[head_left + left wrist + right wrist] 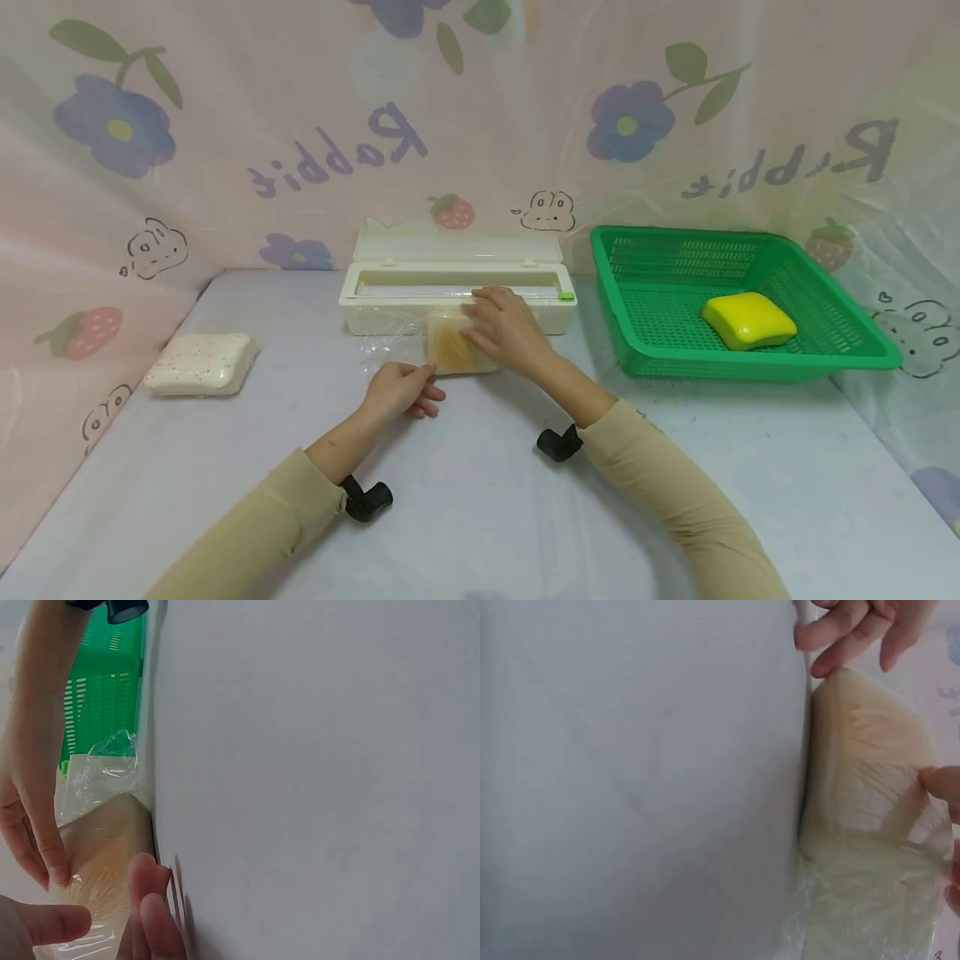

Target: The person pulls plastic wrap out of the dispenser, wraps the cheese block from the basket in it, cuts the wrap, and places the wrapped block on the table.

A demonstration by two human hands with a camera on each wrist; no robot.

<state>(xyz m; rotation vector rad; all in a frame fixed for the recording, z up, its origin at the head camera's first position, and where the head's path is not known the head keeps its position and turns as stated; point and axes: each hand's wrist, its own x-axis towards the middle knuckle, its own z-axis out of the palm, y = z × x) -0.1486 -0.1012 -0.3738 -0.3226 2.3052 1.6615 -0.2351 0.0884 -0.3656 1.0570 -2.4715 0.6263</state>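
Observation:
A bread-slice-shaped block (453,346), cream with a browned face, lies before the white cling film dispenser (457,283). Clear cling film (382,350) covers the block and spreads out past its left side. At the block's front left corner, my left hand (397,392) touches it with the fingertips, the other fingers loosely bent. My right hand (513,329) reaches over the block's right side, its fingers spread and touching the film on top. In the right wrist view, the film looks wrinkled over the block (870,765). Part of the block's right side is hidden behind my right hand.
A green basket (622,333) stands at the right with a yellow pillow-shaped block (747,320) inside. On the left lies a white speckled block (201,364). The dispenser's lid (457,247) stands raised, with a green slider (566,296) at its right end.

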